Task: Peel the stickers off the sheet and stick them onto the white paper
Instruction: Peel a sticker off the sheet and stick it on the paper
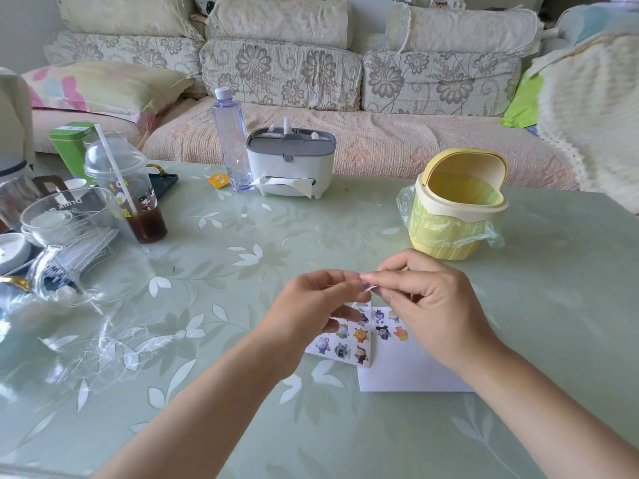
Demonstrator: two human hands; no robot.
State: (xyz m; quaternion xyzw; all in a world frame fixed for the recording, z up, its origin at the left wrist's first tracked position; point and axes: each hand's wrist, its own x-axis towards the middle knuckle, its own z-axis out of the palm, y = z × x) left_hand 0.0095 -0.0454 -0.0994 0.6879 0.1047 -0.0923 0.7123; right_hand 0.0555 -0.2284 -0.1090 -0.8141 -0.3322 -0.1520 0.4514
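Head view: left grip (313,305), right grip (427,299) both pinching pale sticker (368,288); cartoon-printed sticker sheet (340,347) overlapping white paper (408,371).

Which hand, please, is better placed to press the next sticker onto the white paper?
Likely the right hand: it pinches a small piece above the white rectangular paper; the left hand holds the cartoon sticker sheet.

Bare forearms, left hand (311,305), right hand (432,302), nails seemingly short.
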